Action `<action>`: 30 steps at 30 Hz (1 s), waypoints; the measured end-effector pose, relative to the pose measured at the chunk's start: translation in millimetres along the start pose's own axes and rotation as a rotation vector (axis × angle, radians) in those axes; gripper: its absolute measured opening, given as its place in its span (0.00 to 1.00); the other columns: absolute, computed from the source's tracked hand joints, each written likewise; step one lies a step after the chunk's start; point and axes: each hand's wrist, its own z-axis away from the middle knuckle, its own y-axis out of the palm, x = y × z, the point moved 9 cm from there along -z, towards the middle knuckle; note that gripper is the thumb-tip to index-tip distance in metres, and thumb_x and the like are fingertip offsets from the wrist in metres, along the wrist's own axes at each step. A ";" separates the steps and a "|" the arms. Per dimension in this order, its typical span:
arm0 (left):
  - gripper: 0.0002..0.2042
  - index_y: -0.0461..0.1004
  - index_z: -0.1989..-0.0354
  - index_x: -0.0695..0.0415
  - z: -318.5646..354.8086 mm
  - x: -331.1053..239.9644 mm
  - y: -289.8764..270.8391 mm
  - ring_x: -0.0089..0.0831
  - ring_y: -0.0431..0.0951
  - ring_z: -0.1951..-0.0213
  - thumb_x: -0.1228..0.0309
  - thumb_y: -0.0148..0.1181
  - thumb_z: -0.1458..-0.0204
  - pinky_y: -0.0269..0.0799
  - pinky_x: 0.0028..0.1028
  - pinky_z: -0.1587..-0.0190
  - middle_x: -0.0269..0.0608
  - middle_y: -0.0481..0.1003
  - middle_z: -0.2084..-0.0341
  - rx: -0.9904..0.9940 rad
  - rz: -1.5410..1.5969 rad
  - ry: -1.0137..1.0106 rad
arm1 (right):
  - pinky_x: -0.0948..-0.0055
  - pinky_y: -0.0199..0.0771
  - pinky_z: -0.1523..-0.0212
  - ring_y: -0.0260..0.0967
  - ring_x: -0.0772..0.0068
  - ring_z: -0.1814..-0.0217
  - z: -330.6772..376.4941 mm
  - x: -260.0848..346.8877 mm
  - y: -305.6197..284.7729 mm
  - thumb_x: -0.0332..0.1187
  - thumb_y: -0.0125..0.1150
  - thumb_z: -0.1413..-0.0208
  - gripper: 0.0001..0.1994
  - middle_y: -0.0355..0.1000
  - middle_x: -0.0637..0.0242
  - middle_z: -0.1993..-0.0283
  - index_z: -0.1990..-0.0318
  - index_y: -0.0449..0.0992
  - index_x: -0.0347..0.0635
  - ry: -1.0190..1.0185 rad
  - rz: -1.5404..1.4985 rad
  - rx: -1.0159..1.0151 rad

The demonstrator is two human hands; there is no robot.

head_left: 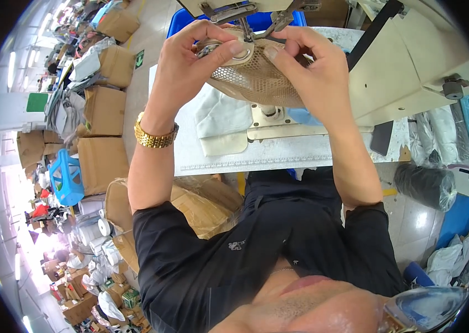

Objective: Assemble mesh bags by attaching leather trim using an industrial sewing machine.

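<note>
A tan mesh fabric piece (259, 82) is stretched between my two hands under the needle area of a sewing machine (412, 61). My left hand (198, 58) pinches its left part, thumb beside a round metal eyelet (242, 54) set in a light tan patch. From the other side, my right hand (315, 64) grips the mesh edge between thumb and fingers. The machine's presser foot (247, 34) comes down between the hands, just at the patch's upper edge. Whether it presses on the fabric, I cannot tell. The mesh hangs in front of the machine's post.
Pale fabric pieces (223, 119) lie on the white worktable (279, 158), which has a ruler strip along its near edge. A dark phone (381, 137) lies at its right. Behind the machine is a blue bin (176, 22). Cardboard boxes (101, 161) fill the left side.
</note>
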 end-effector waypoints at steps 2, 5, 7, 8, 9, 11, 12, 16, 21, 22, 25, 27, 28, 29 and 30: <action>0.09 0.80 0.63 0.62 0.8 3.0 0.7 0.26 0.78 0.55 0.71 0.69 0.49 0.74 0.25 0.53 0.40 0.79 0.63 -0.020 0.032 0.003 | 0.79 0.68 0.69 0.65 0.80 0.73 -2.7 0.6 4.1 0.28 0.69 0.51 0.15 0.71 0.70 0.71 0.54 0.78 0.38 0.013 0.012 0.020; 0.10 0.80 0.64 0.61 0.7 -11.6 -6.4 0.27 0.78 0.61 0.69 0.71 0.51 0.74 0.27 0.57 0.41 0.79 0.65 -0.063 -0.208 0.149 | 0.82 0.66 0.65 0.63 0.85 0.69 -6.2 -2.7 14.8 0.26 0.69 0.50 0.10 0.68 0.75 0.71 0.61 0.77 0.36 0.086 0.047 0.076; 0.11 0.80 0.65 0.60 0.8 -33.5 -2.0 0.28 0.77 0.64 0.68 0.72 0.53 0.73 0.28 0.59 0.40 0.78 0.67 -0.082 -0.474 0.292 | 0.82 0.67 0.65 0.63 0.85 0.68 -8.3 -2.1 17.0 0.25 0.69 0.50 0.09 0.68 0.75 0.70 0.63 0.76 0.37 0.092 -0.035 0.105; 0.12 0.80 0.65 0.60 3.2 -44.4 4.2 0.29 0.76 0.66 0.67 0.73 0.55 0.72 0.29 0.61 0.39 0.76 0.70 -0.078 -0.483 0.341 | 0.82 0.67 0.65 0.63 0.85 0.68 -8.5 -4.9 16.4 0.25 0.69 0.50 0.09 0.68 0.75 0.70 0.63 0.76 0.37 0.094 -0.034 0.104; 0.13 0.80 0.66 0.59 5.1 -54.1 9.0 0.30 0.75 0.68 0.66 0.74 0.56 0.71 0.29 0.63 0.37 0.75 0.72 -0.075 -0.496 0.387 | 0.82 0.67 0.65 0.63 0.85 0.68 -8.3 -7.1 16.0 0.25 0.69 0.50 0.09 0.68 0.75 0.70 0.63 0.76 0.37 0.078 -0.007 0.096; 0.13 0.80 0.66 0.59 0.5 -52.2 13.2 0.29 0.75 0.67 0.66 0.75 0.57 0.70 0.29 0.64 0.36 0.75 0.73 -0.062 -0.558 0.314 | 0.83 0.67 0.65 0.64 0.85 0.68 -7.5 -5.8 15.6 0.25 0.69 0.50 0.08 0.68 0.75 0.70 0.64 0.75 0.37 0.063 0.019 0.088; 0.13 0.80 0.67 0.59 -2.1 -47.5 13.1 0.29 0.75 0.67 0.67 0.75 0.58 0.70 0.28 0.64 0.35 0.74 0.74 -0.052 -0.619 0.244 | 0.82 0.67 0.65 0.64 0.85 0.68 -8.3 -2.9 15.2 0.25 0.68 0.50 0.08 0.69 0.75 0.70 0.64 0.75 0.37 0.070 0.002 0.086; 0.12 0.80 0.65 0.60 -9.6 -30.4 5.5 0.27 0.75 0.66 0.70 0.74 0.56 0.71 0.29 0.64 0.35 0.77 0.72 0.053 -0.502 0.132 | 0.81 0.69 0.64 0.65 0.85 0.68 -6.8 -11.3 16.9 0.25 0.69 0.50 0.08 0.71 0.74 0.70 0.64 0.75 0.36 0.092 -0.007 0.087; 0.08 0.80 0.61 0.62 -12.3 -2.4 5.6 0.23 0.77 0.57 0.76 0.68 0.49 0.76 0.26 0.54 0.34 0.80 0.63 0.167 0.057 -0.081 | 0.81 0.69 0.64 0.66 0.84 0.68 -8.9 -6.8 16.0 0.25 0.69 0.51 0.09 0.71 0.73 0.70 0.66 0.74 0.36 0.090 0.009 0.097; 0.08 0.80 0.61 0.62 -12.2 0.7 5.5 0.23 0.77 0.57 0.76 0.68 0.49 0.76 0.26 0.54 0.34 0.80 0.63 0.167 0.057 -0.082 | 0.81 0.69 0.64 0.66 0.84 0.68 -9.0 -6.2 16.2 0.26 0.69 0.51 0.09 0.71 0.73 0.70 0.66 0.74 0.36 0.097 -0.021 0.096; 0.08 0.80 0.60 0.62 -11.1 8.1 5.7 0.24 0.77 0.54 0.76 0.68 0.49 0.76 0.25 0.51 0.36 0.80 0.62 0.156 0.149 -0.061 | 0.81 0.69 0.64 0.66 0.84 0.68 -7.9 -15.1 16.8 0.26 0.69 0.50 0.09 0.71 0.73 0.70 0.66 0.74 0.36 0.100 -0.016 0.089; 0.09 0.80 0.61 0.62 -10.3 9.1 3.3 0.24 0.78 0.54 0.75 0.69 0.49 0.76 0.26 0.51 0.37 0.80 0.61 0.139 0.117 -0.052 | 0.81 0.69 0.64 0.66 0.84 0.68 -9.0 -12.4 16.8 0.26 0.69 0.50 0.08 0.72 0.73 0.70 0.66 0.74 0.36 0.094 -0.027 0.074; 0.09 0.80 0.61 0.62 -9.8 9.1 4.5 0.24 0.78 0.54 0.75 0.69 0.49 0.76 0.26 0.51 0.37 0.80 0.61 0.139 0.118 -0.054 | 0.81 0.69 0.64 0.66 0.84 0.68 -8.8 -10.1 16.0 0.26 0.69 0.50 0.08 0.72 0.73 0.70 0.66 0.75 0.36 0.089 -0.040 0.062; 0.08 0.80 0.61 0.62 -9.6 6.1 5.4 0.24 0.78 0.54 0.75 0.69 0.49 0.76 0.25 0.50 0.36 0.80 0.61 0.131 0.094 -0.023 | 0.81 0.69 0.64 0.66 0.84 0.68 -7.9 -9.4 15.3 0.26 0.69 0.50 0.08 0.72 0.73 0.70 0.66 0.75 0.36 0.091 -0.040 0.063; 0.08 0.80 0.61 0.61 -10.7 3.5 5.1 0.24 0.78 0.54 0.75 0.69 0.49 0.75 0.25 0.50 0.36 0.80 0.61 0.122 0.069 0.011 | 0.81 0.69 0.64 0.66 0.84 0.68 -8.6 -8.8 15.2 0.26 0.69 0.50 0.08 0.72 0.73 0.71 0.66 0.75 0.36 0.082 -0.014 0.067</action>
